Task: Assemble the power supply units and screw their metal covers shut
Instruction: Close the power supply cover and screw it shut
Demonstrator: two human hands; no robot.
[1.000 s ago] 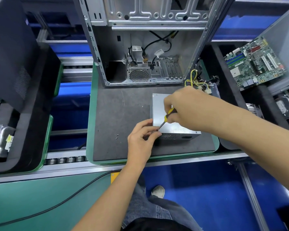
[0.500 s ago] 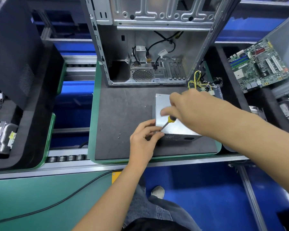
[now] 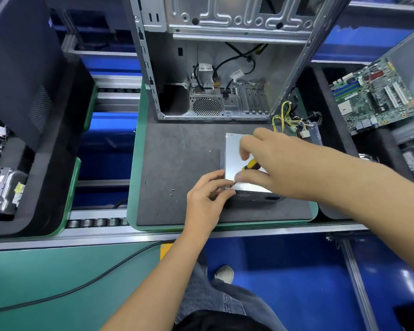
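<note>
One view only: head-worn cam, wide-angle, aimed fwd and down from above the bench. Gray work mat [image 3: 177, 163] is seen at close range, centre frame; legs and floor are caught at bottom edge.

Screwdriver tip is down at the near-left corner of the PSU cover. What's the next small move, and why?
Probably keep turning the screwdriver to seat that corner screw. The right hand grips its yellow-and-black handle, with the tip angled down to the near-left corner of the power supply unit, where the left hand pinches right at the tip. Whether the screw is already tight cannot be told.
</note>
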